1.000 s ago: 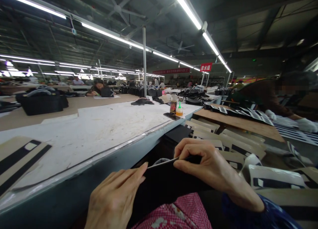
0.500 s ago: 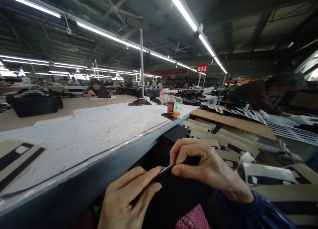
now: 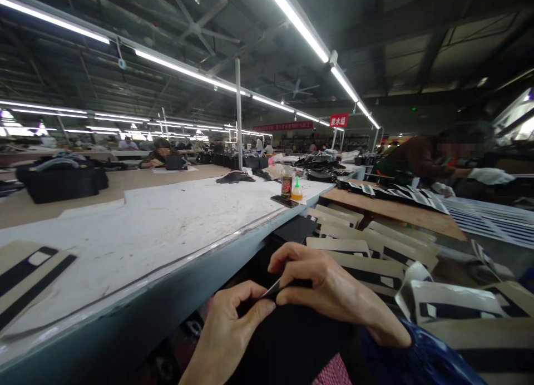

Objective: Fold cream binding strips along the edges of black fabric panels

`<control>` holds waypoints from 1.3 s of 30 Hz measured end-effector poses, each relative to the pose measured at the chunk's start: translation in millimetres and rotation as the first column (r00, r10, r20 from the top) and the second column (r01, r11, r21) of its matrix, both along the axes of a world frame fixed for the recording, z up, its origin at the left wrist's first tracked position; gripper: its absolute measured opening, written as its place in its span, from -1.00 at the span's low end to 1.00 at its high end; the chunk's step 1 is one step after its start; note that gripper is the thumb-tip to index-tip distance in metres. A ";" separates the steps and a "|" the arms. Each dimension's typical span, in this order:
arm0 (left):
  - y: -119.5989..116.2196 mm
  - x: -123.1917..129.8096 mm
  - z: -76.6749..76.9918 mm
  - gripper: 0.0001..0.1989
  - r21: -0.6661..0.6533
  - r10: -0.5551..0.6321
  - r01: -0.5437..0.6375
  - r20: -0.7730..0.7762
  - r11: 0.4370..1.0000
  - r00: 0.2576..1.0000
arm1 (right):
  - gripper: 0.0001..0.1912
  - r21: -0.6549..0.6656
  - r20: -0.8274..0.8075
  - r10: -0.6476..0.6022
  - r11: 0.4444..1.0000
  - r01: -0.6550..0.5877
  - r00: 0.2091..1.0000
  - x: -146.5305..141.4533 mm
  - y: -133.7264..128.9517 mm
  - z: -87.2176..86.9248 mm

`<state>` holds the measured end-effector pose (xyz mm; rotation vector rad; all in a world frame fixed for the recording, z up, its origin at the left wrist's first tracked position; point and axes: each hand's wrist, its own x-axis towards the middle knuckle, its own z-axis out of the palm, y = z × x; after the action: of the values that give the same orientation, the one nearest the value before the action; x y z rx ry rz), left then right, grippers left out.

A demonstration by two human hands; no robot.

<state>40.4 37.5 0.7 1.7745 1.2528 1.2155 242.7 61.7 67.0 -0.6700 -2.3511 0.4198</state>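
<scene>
A black piece (image 3: 292,329) lies over my lap, with a thin pale edge showing between my hands. My left hand (image 3: 237,318) pinches this edge between thumb and fingers at the lower centre. Close on its right, my right hand (image 3: 321,285) grips the same piece, its thumb beneath and its fingers curled above. The two hands are nearly touching. How far the piece extends below them is hard to make out in the dark.
A white-covered table (image 3: 167,212) holds a beige panel (image 3: 29,274), a dark can (image 3: 286,183), a glue bottle (image 3: 296,191) and a phone (image 3: 283,201). Beige panels (image 3: 375,268) with black strips fill the right. Beyond them a person (image 3: 421,157) in white gloves leans over slats.
My left hand has closed into a tighter pinch farther right along the edge, and my right hand has shifted left towards it. The other person's gloved hand has risen.
</scene>
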 end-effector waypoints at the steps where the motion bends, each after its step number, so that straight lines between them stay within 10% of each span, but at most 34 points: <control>1: 3.2 1.5 -2.7 -0.76 0.006 0.028 -0.028 -0.002 1.000 1.000 | -0.94 0.128 0.064 -0.061 0.990 0.053 0.996 -1.0 0.2 -1.7; 4: 6.6 4.6 -8.2 -0.73 0.034 0.094 -0.093 -0.007 0.995 0.996 | -0.98 0.382 0.176 -0.243 0.910 0.161 0.954 -2.5 -0.7 -3.3; 7: -0.3 4.7 -5.2 -0.71 0.081 0.092 -0.089 -0.033 0.993 0.995 | -0.75 0.244 0.115 -0.107 0.967 0.076 0.988 1.9 -3.8 0.3; 10: -9.6 0.3 1.5 -0.71 0.144 0.053 -0.043 -0.070 0.989 0.996 | -0.52 -0.026 -0.206 0.103 0.994 -0.110 0.973 11.3 -9.0 3.9; 13: -13.6 -7.6 1.7 -0.69 0.222 0.117 -0.094 -0.090 0.970 0.989 | -0.62 -0.083 -0.617 0.140 0.967 -0.242 0.774 21.2 -12.1 5.0; 15: -14.7 -12.3 -2.0 -0.68 0.229 0.187 -0.165 -0.079 0.959 0.979 | -0.65 -0.033 -0.751 0.059 0.991 -0.126 0.658 24.4 -10.5 4.6; 17: -16.1 -14.8 -5.4 -0.67 0.200 0.233 -0.216 -0.063 0.956 0.971 | -0.66 0.052 -0.666 -0.046 0.993 0.108 0.744 21.6 -6.4 1.6; 20: -17.1 -15.3 -7.1 -0.65 0.172 0.288 -0.281 -0.019 0.944 0.957 | -0.60 0.353 -0.309 -0.216 0.878 0.323 0.926 4.4 -1.3 -13.5; 24: -10.7 -19.5 -8.3 -0.66 0.195 0.285 -0.283 0.017 0.939 0.958 | -0.55 0.619 -0.250 -0.361 0.654 0.435 0.899 -23.9 -9.8 -46.0; 26: -7.4 -23.2 -9.8 -0.70 0.201 0.270 -0.267 0.013 0.943 0.963 | -0.62 0.620 -0.316 -0.337 0.634 0.461 0.887 -29.4 -18.9 -56.0; 33: -23.5 -18.6 0.3 -0.82 0.412 0.153 -0.113 -0.065 0.904 0.986 | -0.86 0.070 -0.540 -0.292 0.919 0.388 0.790 -12.1 -27.8 -36.0; 39: -37.6 -18.8 8.4 -0.74 0.525 0.097 -0.002 -0.154 0.851 0.983 | -0.77 -0.463 -0.620 -0.369 0.885 0.057 0.693 -8.2 -26.9 -27.7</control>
<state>21.6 -0.1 9.0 2.2935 1.1341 1.5699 234.5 34.8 39.2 -0.7990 -1.4382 0.9017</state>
